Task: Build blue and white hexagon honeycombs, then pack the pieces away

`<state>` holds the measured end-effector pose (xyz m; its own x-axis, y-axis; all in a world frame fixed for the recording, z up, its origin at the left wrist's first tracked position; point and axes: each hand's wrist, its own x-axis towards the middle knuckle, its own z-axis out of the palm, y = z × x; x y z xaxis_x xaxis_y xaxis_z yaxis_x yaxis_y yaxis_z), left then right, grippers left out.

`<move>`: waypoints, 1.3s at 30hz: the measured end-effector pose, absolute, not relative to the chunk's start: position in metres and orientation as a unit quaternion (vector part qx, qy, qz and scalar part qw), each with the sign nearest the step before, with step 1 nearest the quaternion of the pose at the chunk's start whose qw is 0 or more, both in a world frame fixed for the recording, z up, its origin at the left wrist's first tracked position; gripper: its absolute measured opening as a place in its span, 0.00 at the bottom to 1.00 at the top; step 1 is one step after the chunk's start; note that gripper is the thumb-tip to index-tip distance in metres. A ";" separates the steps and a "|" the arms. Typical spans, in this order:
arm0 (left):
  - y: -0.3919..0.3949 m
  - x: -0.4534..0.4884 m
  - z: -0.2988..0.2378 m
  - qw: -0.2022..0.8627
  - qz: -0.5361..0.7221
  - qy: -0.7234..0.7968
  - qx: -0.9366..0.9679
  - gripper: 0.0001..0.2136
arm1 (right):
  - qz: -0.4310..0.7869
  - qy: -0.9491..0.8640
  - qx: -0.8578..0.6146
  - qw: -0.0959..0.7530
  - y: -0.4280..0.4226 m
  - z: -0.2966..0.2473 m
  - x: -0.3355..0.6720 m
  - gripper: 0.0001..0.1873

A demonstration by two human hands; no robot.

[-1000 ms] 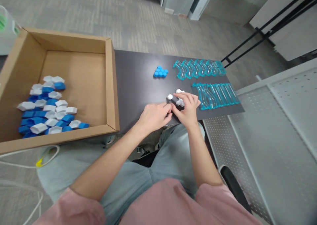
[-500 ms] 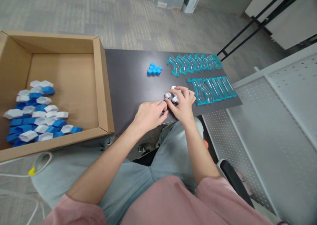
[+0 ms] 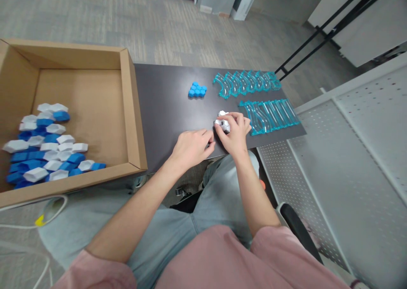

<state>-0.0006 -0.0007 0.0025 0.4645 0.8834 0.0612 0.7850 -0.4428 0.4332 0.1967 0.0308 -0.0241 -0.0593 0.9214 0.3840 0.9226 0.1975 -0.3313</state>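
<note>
A small cluster of white hexagon pieces [image 3: 221, 120] lies on the dark table [image 3: 165, 102]. My right hand [image 3: 235, 134] curls over the cluster, fingertips pinching the white pieces. My left hand [image 3: 190, 145] rests on the table just left of it, fingers curled, its thumb tip close to the cluster. I cannot see whether the left hand holds a piece. Farther back sits a tight group of blue hexagon pieces [image 3: 197, 89].
An open cardboard box [image 3: 130, 111] at the left holds a heap of blue and white hexagon pieces [image 3: 44, 147]. Two rows of clear turquoise track pieces [image 3: 267, 113] lie at the table's right. A white perforated panel [image 3: 343, 174] stands to the right.
The view has shifted slightly. My right hand has closed tighter over the white cluster, and my left hand has drawn back a little from it.
</note>
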 end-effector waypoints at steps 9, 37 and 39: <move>-0.001 0.000 0.004 0.165 0.135 0.501 0.839 0.09 | 0.001 -0.712 -0.644 0.280 0.030 -0.024 0.195 0.12; -0.001 0.000 0.000 0.154 0.136 0.499 0.842 0.10 | -0.002 -0.690 -0.663 0.291 0.031 -0.026 0.197 0.11; -0.001 0.000 0.001 0.155 0.136 0.500 0.841 0.10 | -0.003 -0.688 -0.657 0.308 0.030 -0.026 0.198 0.12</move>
